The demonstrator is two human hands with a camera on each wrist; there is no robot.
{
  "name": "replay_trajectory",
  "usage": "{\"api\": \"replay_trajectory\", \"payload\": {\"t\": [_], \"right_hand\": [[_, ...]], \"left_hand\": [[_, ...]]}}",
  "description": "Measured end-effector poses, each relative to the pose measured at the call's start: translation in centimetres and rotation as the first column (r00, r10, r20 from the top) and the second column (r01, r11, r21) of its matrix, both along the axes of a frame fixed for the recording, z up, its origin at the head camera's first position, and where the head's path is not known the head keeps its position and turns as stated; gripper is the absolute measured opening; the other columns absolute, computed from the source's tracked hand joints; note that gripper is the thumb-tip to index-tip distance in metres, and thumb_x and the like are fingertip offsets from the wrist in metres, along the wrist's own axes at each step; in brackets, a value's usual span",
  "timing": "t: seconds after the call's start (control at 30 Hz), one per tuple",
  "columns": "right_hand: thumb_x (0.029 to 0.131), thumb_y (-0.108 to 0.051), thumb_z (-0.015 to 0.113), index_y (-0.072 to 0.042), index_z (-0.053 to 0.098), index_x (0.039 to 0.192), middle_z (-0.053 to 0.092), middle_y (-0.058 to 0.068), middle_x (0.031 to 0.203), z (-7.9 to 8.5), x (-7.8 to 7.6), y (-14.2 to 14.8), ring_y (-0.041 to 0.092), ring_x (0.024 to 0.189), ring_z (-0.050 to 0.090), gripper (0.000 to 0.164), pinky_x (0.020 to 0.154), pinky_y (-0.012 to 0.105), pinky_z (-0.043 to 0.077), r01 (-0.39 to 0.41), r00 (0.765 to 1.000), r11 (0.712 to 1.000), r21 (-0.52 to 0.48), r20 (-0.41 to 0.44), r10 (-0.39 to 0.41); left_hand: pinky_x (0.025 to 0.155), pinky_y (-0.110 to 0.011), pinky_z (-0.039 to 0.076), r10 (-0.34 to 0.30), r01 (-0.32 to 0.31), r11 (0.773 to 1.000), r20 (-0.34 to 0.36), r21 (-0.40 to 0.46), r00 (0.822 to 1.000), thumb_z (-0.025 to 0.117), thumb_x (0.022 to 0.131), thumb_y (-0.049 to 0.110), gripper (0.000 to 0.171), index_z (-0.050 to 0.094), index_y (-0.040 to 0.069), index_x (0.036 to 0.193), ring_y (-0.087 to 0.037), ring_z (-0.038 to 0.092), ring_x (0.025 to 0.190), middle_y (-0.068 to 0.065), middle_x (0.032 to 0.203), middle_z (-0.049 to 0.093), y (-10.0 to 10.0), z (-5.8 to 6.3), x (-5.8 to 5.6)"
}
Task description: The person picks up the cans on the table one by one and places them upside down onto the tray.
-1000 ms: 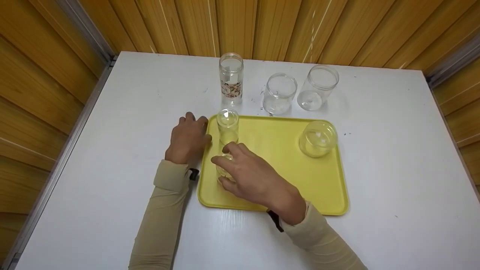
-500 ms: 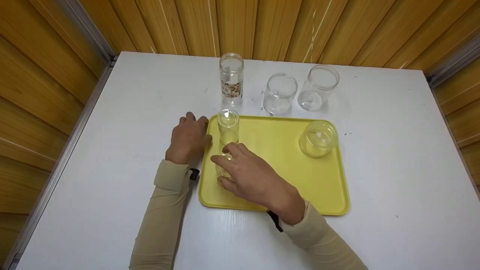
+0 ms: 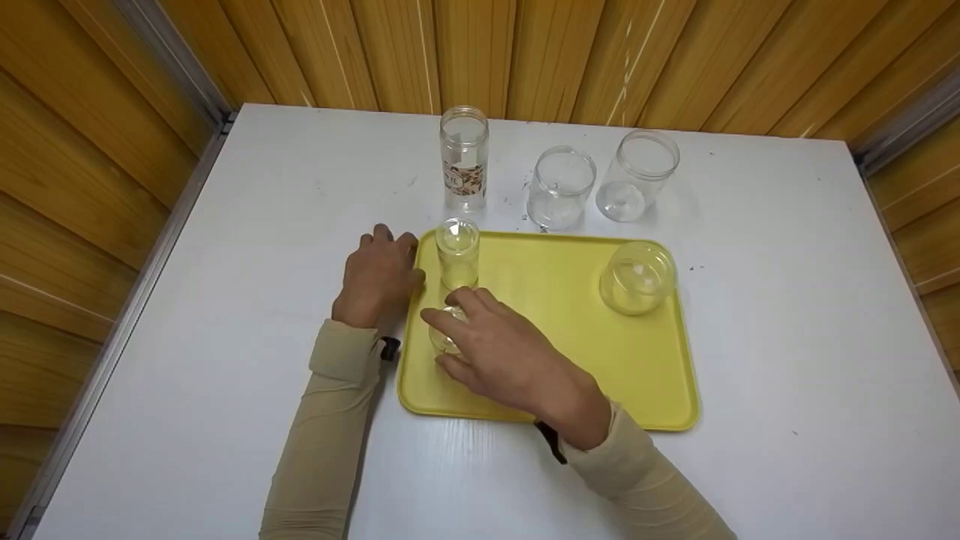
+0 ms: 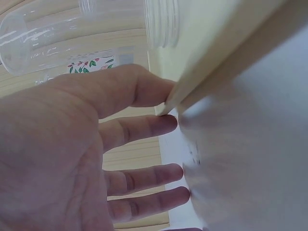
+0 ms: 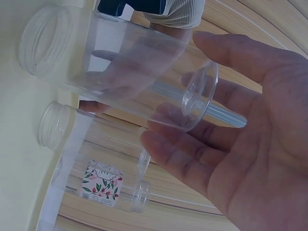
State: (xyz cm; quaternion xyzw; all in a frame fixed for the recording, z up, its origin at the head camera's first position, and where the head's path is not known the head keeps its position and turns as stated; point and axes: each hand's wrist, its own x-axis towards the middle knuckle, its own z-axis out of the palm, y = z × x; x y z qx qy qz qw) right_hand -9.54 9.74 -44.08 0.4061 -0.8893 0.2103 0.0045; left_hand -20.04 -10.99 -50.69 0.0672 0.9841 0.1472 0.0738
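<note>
My right hand (image 3: 502,349) curves its fingers round the base of an upside-down clear jar (image 3: 446,339) at the tray's front left. In the right wrist view, the jar's (image 5: 130,67) threaded mouth faces the tray, with fingers on both sides of the base. My left hand (image 3: 375,277) rests beside the left edge of the yellow tray (image 3: 555,375). Its thumb (image 4: 149,91) touches the tray's rim in the left wrist view, while the other fingers extend down to the table. A second upturned clear jar (image 3: 458,259) stands just behind the first.
A wide upturned jar (image 3: 636,281) stands at the tray's back right. Behind the tray, mouths upward, are a tall jar with a floral label (image 3: 464,180), a short wide jar (image 3: 559,199) and a taller wide jar (image 3: 637,180). Wooden panels (image 3: 480,52) border the white table (image 3: 787,300).
The jar under my right hand has shifted very slightly back and to the left. Both hands and the other jars hold nearly the same places.
</note>
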Motion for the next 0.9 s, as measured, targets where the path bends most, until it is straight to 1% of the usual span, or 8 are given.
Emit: {"api": "replay_trajectory", "payload": {"t": [0.23,0.43,0.63,0.9], "right_hand": [[0.099,-0.020,0.075,-0.006,0.062,0.143,0.058,0.020,0.133,0.0,0.0,0.1,0.035,0.120,0.059,0.048,0.100,0.044,0.053,0.005,1.000,1.000,0.004,0.018,-0.005],[0.100,-0.021,0.074,-0.006,0.060,0.145,0.057,0.021,0.135,0.2,0.0,0.3,0.036,0.120,0.058,0.049,0.098,0.045,0.053,0.012,0.999,1.000,0.014,0.038,-0.013],[0.100,-0.024,0.074,-0.008,0.059,0.148,0.056,0.020,0.141,0.6,0.1,0.5,0.036,0.123,0.058,0.053,0.100,0.047,0.053,0.032,0.997,0.999,0.024,0.070,-0.033],[0.100,-0.028,0.076,-0.007,0.057,0.149,0.054,0.019,0.144,1.4,0.4,1.2,0.036,0.125,0.058,0.057,0.101,0.048,0.052,0.038,0.996,0.999,0.015,0.077,-0.039]], "left_hand": [[0.082,-0.055,0.056,0.002,-0.002,1.000,-0.004,0.004,1.000,0.064,0.098,0.023,0.044,0.068,0.003,0.137,-0.039,0.057,0.102,-0.024,0.119,0.059,0.0,-0.1,0.0],[0.083,-0.056,0.056,-0.008,0.008,1.000,-0.013,0.016,1.000,0.062,0.100,0.022,0.042,0.068,0.002,0.137,-0.039,0.057,0.103,-0.024,0.120,0.059,-0.2,-0.3,0.0],[0.084,-0.056,0.056,-0.009,0.009,1.000,-0.011,0.017,1.000,0.061,0.100,0.024,0.043,0.068,0.003,0.137,-0.040,0.057,0.105,-0.025,0.122,0.058,-0.2,-0.3,-0.1],[0.084,-0.056,0.056,-0.008,0.008,1.000,-0.009,0.017,1.000,0.062,0.100,0.023,0.042,0.069,0.003,0.136,-0.040,0.057,0.105,-0.024,0.121,0.059,-0.2,-0.3,0.0]]}}
